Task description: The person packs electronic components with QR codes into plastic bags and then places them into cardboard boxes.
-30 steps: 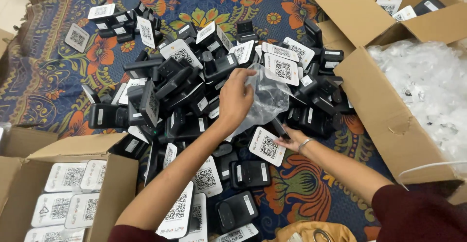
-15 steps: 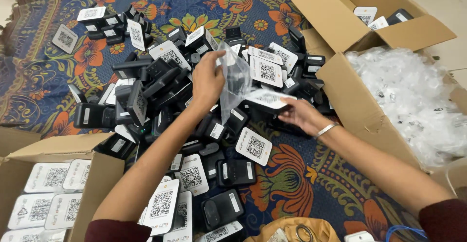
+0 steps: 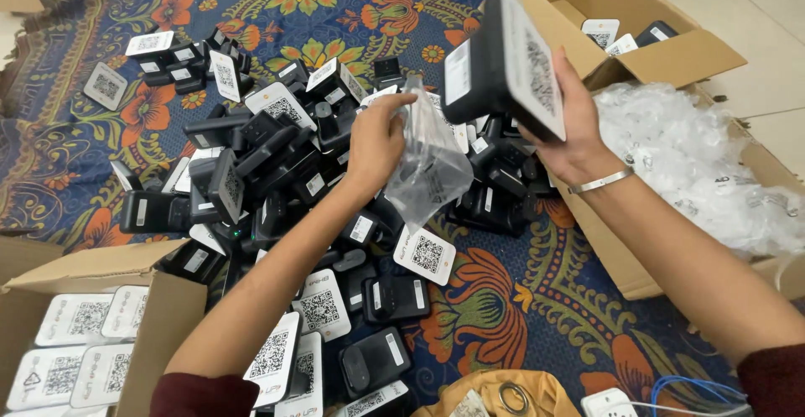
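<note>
My left hand [image 3: 379,138] pinches the top of a clear plastic bag [image 3: 429,165], which hangs open above a heap of black devices [image 3: 277,157] with white code stickers. My right hand [image 3: 573,123], a metal bangle on its wrist, grips one black device [image 3: 506,58] lifted up beside the bag, its white sticker face turned toward me. The heap lies on a flowered blue rug [image 3: 495,299].
A cardboard box [image 3: 612,241] on the right is full of crumpled clear plastic bags [image 3: 696,165]. Another box [image 3: 67,341] at bottom left holds devices lying sticker-up. A third box [image 3: 637,56] at the top right holds a few more. A yellow cloth [image 3: 495,392] lies at the bottom.
My right hand has picked a device out of the heap and raised it beside the bag. My left hand has kept holding the bag, shifting a little.
</note>
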